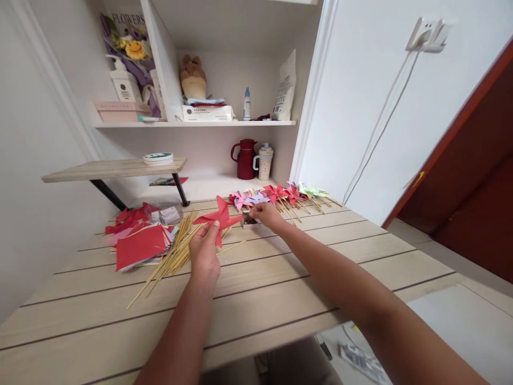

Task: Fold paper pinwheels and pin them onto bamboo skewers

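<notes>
Pinwheel (219, 218), red paper, sits pinched between the left hand's (204, 251) fingers above the table (280, 289); at two o'clock, the right hand's (266, 213) fingertips dip into a small box (249, 220); likely risk: loosened folds springing open if that pinch slackens.

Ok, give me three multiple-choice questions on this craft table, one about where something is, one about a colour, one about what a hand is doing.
1. Where do the bamboo sticks lie?
A. Left of the left hand
B. On the shelf
C. Beside the jug

2. What colour is the pinwheel in the left hand?
A. Green
B. Red
C. Purple

3. What is the right hand doing?
A. Resting flat
B. Holding a stick
C. Reaching into the small box

Answers: 1 A, the sticks fan out by the red paper stack. 2 B, its blades are red. 3 C, its fingertips sit at the box.
</notes>
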Motion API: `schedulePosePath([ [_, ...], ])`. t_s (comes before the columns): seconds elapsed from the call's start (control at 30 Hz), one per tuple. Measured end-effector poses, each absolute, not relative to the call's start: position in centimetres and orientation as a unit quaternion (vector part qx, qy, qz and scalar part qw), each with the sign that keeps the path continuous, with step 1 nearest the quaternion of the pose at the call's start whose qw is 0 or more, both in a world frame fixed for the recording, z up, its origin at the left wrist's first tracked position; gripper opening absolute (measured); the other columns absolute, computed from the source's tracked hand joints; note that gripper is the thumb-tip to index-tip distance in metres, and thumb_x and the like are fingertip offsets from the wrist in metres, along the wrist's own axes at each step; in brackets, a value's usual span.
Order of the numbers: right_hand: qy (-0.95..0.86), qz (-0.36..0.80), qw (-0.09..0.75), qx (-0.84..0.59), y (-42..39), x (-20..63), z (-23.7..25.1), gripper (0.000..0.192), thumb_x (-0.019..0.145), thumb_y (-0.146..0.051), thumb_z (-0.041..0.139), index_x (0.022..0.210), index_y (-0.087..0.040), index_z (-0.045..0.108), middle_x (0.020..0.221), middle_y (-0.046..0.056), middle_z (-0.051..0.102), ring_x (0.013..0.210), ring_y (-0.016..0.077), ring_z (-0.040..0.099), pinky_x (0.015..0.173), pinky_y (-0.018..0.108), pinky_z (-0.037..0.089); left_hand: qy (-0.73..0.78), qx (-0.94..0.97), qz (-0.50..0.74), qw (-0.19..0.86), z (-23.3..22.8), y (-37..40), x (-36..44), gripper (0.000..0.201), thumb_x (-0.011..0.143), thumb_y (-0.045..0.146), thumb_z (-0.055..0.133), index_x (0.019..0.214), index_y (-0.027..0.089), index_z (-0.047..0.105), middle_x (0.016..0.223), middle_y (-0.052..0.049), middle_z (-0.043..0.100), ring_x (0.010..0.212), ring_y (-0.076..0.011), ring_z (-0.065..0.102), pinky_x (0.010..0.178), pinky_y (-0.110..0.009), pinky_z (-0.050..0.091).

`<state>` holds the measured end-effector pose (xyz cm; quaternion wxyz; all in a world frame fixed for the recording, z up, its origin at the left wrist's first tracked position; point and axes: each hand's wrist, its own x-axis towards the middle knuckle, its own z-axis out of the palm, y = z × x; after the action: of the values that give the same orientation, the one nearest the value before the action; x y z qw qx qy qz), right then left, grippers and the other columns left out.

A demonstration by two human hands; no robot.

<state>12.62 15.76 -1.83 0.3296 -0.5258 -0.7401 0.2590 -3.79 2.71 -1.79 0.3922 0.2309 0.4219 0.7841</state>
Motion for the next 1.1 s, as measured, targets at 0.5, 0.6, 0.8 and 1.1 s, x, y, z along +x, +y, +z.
schedulePosePath([
  [0.5, -0.783, 0.183, 0.273, -0.528, 15.1, 13.3, -1.7, 0.016, 0.087, -0.024, 0.064, 0.080, -0.017, 0.078, 0.090, 0.007, 0.076, 0.084, 0.0187, 0.066, 0.069, 0.025, 0.042, 0.421, 0.241, 0.784, 0.386, -2.1, 2.8, -3.5, 0.033, 0.056, 0.034, 0.091, 0.074, 0.015, 0.071, 0.071, 0.002, 0.067, 0.065, -0.0095, 0.057, 0.059, -0.021, 0.043],
  [0.6, -0.799, 0.114, 0.238, -0.540, 15.0, 12.7, -1.6, 0.019, 0.091, -0.025, 0.063, 0.090, -0.017, 0.080, 0.114, 0.013, 0.073, 0.101, 0.0244, 0.066, 0.074, 0.028, 0.042, 0.425, 0.237, 0.782, 0.389, -2.1, 2.8, -3.5, 0.032, 0.056, 0.033, 0.091, 0.073, 0.015, 0.071, 0.068, 0.003, 0.065, 0.063, -0.0083, 0.054, 0.056, -0.020, 0.040],
  [0.8, -0.808, 0.062, 0.178, -0.558, 15.4, 11.6, -1.7, 0.017, 0.087, -0.027, 0.071, 0.095, -0.015, 0.080, 0.117, 0.017, 0.072, 0.104, 0.0288, 0.068, 0.076, 0.030, 0.044, 0.419, 0.232, 0.788, 0.387, -2.1, 2.8, -3.5, 0.029, 0.056, 0.030, 0.089, 0.074, 0.016, 0.071, 0.072, 0.002, 0.068, 0.066, -0.0096, 0.059, 0.062, -0.022, 0.044],
  [1.1, -0.784, 0.154, 0.236, -0.553, 15.9, 11.7, -1.9, 0.010, 0.080, -0.013, 0.070, 0.077, -0.018, 0.078, 0.102, 0.011, 0.076, 0.095, 0.0239, 0.068, 0.073, 0.028, 0.043, 0.418, 0.245, 0.780, 0.397, -2.2, 2.7, -3.6, 0.033, 0.055, 0.035, 0.091, 0.074, 0.016, 0.071, 0.071, 0.002, 0.067, 0.066, -0.0097, 0.057, 0.063, -0.022, 0.044],
])
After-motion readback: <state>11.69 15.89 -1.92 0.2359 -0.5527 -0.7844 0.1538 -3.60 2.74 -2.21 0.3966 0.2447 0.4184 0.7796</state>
